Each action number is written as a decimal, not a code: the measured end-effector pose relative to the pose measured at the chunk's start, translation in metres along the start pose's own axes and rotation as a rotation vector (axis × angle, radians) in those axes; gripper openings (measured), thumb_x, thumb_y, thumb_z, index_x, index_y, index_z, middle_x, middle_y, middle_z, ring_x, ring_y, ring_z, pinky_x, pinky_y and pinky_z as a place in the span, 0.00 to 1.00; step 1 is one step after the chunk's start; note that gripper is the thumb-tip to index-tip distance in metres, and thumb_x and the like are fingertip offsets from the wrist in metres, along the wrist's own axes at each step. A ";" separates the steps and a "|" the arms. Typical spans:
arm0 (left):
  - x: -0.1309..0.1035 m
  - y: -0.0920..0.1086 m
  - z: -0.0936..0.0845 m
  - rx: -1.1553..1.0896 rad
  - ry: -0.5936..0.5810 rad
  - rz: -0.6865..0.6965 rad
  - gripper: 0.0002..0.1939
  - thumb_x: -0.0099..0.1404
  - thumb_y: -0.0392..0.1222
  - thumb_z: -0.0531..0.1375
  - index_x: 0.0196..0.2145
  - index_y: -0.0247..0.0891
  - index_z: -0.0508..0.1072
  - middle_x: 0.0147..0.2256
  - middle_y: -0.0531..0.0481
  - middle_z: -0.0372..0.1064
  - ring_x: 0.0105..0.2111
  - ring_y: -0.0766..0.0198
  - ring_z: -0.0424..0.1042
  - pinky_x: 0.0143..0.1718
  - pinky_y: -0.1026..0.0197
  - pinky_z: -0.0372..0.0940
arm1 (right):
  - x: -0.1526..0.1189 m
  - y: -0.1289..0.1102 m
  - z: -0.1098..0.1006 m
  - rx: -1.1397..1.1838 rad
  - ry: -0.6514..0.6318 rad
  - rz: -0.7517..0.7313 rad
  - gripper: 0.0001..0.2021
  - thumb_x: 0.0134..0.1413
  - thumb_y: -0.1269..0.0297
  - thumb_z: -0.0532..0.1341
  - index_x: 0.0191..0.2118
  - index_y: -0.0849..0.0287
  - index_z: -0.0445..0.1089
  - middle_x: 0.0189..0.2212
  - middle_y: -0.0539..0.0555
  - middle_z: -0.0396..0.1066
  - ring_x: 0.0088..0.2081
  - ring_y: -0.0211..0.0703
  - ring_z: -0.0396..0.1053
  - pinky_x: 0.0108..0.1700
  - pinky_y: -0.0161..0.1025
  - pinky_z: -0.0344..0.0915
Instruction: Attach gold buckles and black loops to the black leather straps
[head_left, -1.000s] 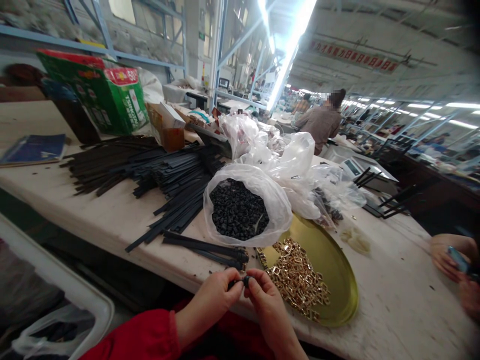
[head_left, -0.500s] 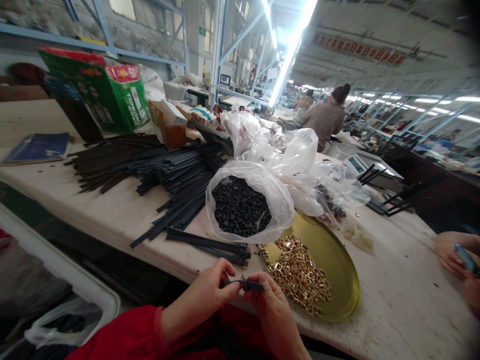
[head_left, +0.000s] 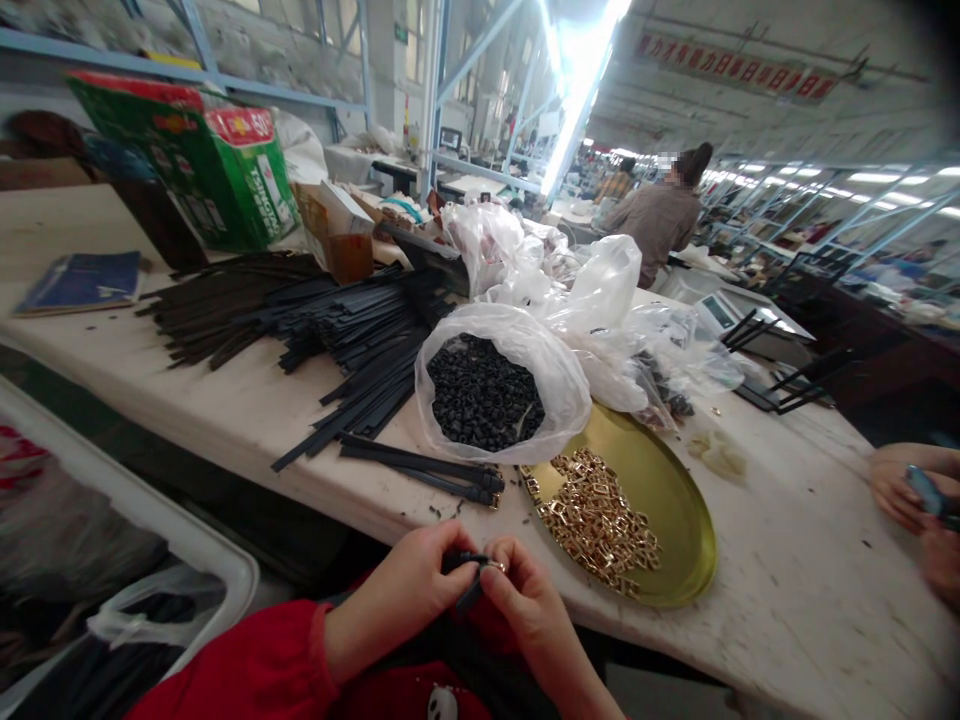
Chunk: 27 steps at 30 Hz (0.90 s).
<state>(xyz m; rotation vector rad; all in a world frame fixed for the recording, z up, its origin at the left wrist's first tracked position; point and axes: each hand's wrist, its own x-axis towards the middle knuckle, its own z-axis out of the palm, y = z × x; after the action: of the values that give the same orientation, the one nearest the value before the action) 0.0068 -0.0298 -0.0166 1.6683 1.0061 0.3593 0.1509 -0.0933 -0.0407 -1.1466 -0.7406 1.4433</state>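
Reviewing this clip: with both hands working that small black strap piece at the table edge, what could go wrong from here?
The left hand and right hand pinch the black strap beyond the table edge, so a slip may drop it to the floor. The gold tray of buckles sits near that edge; a bump could spill them.

Both hands have drawn together, bending the black strap (head_left: pixel 469 578) between them.

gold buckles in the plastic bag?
No, the gold buckles lie loose on the round brass-coloured tray; the clear plastic bag beside it holds small black loops.
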 end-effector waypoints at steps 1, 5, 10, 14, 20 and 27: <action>0.000 0.000 0.001 -0.056 -0.022 -0.013 0.09 0.55 0.43 0.56 0.30 0.35 0.70 0.27 0.52 0.70 0.28 0.64 0.66 0.28 0.66 0.57 | 0.001 0.000 0.000 -0.055 0.045 -0.031 0.16 0.43 0.54 0.65 0.23 0.58 0.60 0.21 0.45 0.58 0.25 0.33 0.55 0.28 0.31 0.56; -0.001 0.000 0.007 -0.309 -0.079 -0.108 0.09 0.50 0.41 0.57 0.29 0.33 0.69 0.25 0.54 0.67 0.26 0.66 0.64 0.26 0.66 0.56 | 0.006 0.007 -0.006 -0.171 0.192 -0.012 0.17 0.47 0.51 0.61 0.22 0.57 0.58 0.18 0.43 0.56 0.21 0.33 0.53 0.24 0.32 0.53; -0.001 0.004 0.008 -0.501 -0.078 -0.230 0.11 0.46 0.41 0.57 0.28 0.33 0.67 0.25 0.54 0.67 0.25 0.67 0.64 0.27 0.66 0.57 | 0.010 0.015 -0.011 -0.217 0.236 -0.067 0.14 0.43 0.53 0.64 0.29 0.56 0.61 0.18 0.42 0.57 0.20 0.33 0.54 0.23 0.31 0.53; -0.001 0.002 0.007 -0.463 -0.079 -0.265 0.14 0.46 0.44 0.59 0.30 0.32 0.69 0.25 0.53 0.69 0.26 0.65 0.65 0.27 0.66 0.57 | 0.006 0.010 -0.012 -0.269 0.043 -0.017 0.14 0.42 0.55 0.65 0.31 0.56 0.63 0.18 0.42 0.59 0.20 0.33 0.55 0.22 0.31 0.52; -0.002 -0.003 0.009 -0.555 -0.103 -0.301 0.09 0.46 0.39 0.58 0.28 0.33 0.67 0.23 0.53 0.69 0.24 0.67 0.65 0.25 0.67 0.55 | 0.007 0.004 -0.018 -0.009 -0.152 0.241 0.18 0.43 0.52 0.65 0.27 0.57 0.56 0.18 0.44 0.66 0.18 0.31 0.59 0.20 0.29 0.51; -0.006 0.003 0.004 -0.478 -0.204 -0.303 0.12 0.50 0.42 0.59 0.31 0.32 0.70 0.25 0.53 0.70 0.23 0.69 0.62 0.23 0.68 0.52 | 0.002 0.005 -0.021 -0.099 -0.176 0.271 0.17 0.45 0.52 0.63 0.28 0.58 0.57 0.17 0.44 0.65 0.17 0.29 0.56 0.19 0.28 0.49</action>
<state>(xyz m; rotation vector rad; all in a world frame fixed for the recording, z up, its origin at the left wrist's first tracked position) 0.0072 -0.0365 -0.0140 1.0810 0.9163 0.2007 0.1686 -0.0956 -0.0531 -1.2427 -0.8086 1.7683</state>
